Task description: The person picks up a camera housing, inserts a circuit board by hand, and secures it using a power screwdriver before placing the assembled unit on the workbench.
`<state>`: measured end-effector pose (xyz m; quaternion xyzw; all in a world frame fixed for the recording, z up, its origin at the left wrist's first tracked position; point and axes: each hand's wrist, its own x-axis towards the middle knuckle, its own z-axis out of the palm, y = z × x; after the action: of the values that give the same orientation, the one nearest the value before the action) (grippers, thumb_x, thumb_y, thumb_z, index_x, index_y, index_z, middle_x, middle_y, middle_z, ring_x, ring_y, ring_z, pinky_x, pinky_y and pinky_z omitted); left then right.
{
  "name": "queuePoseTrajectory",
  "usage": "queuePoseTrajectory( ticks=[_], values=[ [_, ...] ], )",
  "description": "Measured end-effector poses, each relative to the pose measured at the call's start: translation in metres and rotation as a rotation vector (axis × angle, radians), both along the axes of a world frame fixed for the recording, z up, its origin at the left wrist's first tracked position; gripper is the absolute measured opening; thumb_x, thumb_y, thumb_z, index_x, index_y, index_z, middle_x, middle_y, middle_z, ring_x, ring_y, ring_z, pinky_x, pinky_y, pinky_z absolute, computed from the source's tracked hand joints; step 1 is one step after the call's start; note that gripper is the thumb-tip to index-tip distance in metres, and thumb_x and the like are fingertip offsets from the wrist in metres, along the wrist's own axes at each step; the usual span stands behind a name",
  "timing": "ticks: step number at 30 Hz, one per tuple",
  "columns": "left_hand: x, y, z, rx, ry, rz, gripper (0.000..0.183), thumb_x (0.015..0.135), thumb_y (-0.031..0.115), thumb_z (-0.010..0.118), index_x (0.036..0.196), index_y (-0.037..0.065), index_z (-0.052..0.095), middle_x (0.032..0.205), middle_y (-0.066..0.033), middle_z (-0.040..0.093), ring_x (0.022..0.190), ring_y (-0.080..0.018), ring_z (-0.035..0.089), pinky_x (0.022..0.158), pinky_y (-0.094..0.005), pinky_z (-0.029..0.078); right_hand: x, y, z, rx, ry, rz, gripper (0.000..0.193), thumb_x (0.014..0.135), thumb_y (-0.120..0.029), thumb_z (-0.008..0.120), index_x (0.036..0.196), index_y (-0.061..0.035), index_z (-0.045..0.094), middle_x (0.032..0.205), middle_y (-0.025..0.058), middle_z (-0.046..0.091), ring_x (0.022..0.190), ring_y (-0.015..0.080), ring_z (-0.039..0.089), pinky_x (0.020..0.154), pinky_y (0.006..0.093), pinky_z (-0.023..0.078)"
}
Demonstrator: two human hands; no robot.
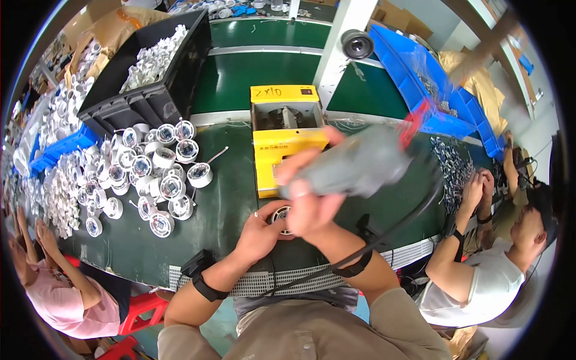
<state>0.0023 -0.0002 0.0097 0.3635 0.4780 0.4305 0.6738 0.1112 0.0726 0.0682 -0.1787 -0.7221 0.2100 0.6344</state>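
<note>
My left hand [255,237] is closed round a small round white housing [282,214] with dark parts inside, low over the green bench. A grey corded electric screwdriver [360,162] is gripped in my right hand [315,207], its body tilted and smeared by motion. Its red end [415,123] points up and to the right. My right hand partly covers the housing; I cannot tell whether the tool touches it. Just beyond my hands stands a yellow box-shaped screw feeder [282,141] with an open top compartment. The tool and my right hand hide part of its right side.
Many round white housings [162,157] lie piled at left, near a black crate [129,108] of small white parts. Blue bins [414,90] stand at back right, beside a heap of small parts [453,171]. A black cable [390,237] crosses my right forearm. Co-workers [480,264] sit at both sides.
</note>
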Motion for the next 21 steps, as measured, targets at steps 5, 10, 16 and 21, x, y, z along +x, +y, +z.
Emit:
queuePoseTrajectory(
  ticks=[5, 10, 16, 21],
  values=[
    [-0.002, 0.007, -0.020, -0.069, -0.058, -0.023, 0.034, 0.089, -0.003, 0.050, 0.122, 0.002, 0.056, 0.106, -0.0071, 0.060, 0.089, -0.0153, 0.062, 0.074, -0.0309, 0.060, 0.006, 0.015, 0.006, -0.261, 0.288, -0.038, 0.041, 0.093, -0.024, 0.046, 0.121, 0.0032, 0.032, 0.066, 0.0096, 0.048, 0.052, 0.0172, 0.047, 0.050, 0.0319, 0.045],
    [-0.003, 0.007, -0.017, -0.081, -0.070, -0.018, 0.033, 0.090, -0.002, 0.050, 0.122, 0.001, 0.055, 0.105, -0.0074, 0.060, 0.089, -0.0157, 0.062, 0.075, -0.0311, 0.061, 0.005, 0.022, 0.004, -0.257, 0.285, -0.058, 0.039, 0.093, -0.022, 0.046, 0.119, 0.0037, 0.033, 0.065, 0.0097, 0.048, 0.051, 0.0168, 0.047, 0.049, 0.0317, 0.045],
    [-0.002, 0.007, -0.018, -0.080, -0.062, -0.014, 0.032, 0.091, -0.001, 0.049, 0.123, -0.001, 0.055, 0.106, -0.0087, 0.061, 0.090, -0.0163, 0.062, 0.075, -0.0311, 0.060, 0.000, 0.021, -0.004, -0.270, 0.282, -0.069, 0.037, 0.093, -0.021, 0.048, 0.116, 0.0051, 0.035, 0.062, 0.0085, 0.049, 0.050, 0.0159, 0.048, 0.049, 0.0300, 0.044],
    [-0.002, 0.006, -0.017, -0.091, -0.070, -0.003, 0.032, 0.092, -0.001, 0.049, 0.123, -0.001, 0.055, 0.105, -0.0089, 0.061, 0.089, -0.0168, 0.063, 0.076, -0.0305, 0.060, -0.002, 0.020, -0.004, -0.265, 0.286, -0.051, 0.036, 0.093, -0.021, 0.048, 0.115, 0.0049, 0.035, 0.062, 0.0084, 0.049, 0.050, 0.0157, 0.049, 0.050, 0.0295, 0.044]
  ],
)
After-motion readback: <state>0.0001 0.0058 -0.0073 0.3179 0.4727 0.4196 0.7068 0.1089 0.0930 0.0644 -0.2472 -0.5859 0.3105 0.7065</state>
